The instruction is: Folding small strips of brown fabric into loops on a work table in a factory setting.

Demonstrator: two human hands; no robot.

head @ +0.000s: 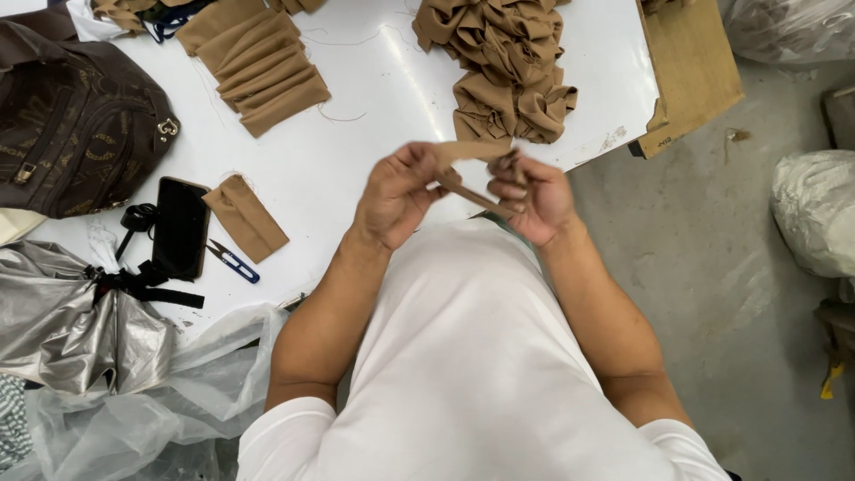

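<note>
Both of my hands hold one narrow tan fabric strip (470,150) in front of my chest, above the near edge of the white table (374,107). My left hand (396,191) pinches its left part. My right hand (533,194) grips the folded lower end, and the strip runs slanted between the two. Just beyond my hands lies a crumpled heap of tan fabric pieces (508,62). A row of neatly folded tan pieces (258,62) rests further left, and one single folded tan piece (247,216) lies near the phone.
A black phone (181,227) and small blue-handled thread snips (234,261) lie at the table's left. A dark brown bag (76,125) sits at far left, silver and clear plastic bags (89,338) below it. A cardboard sheet (690,62) overhangs the table's right corner; white sacks (815,209) stand on the concrete floor.
</note>
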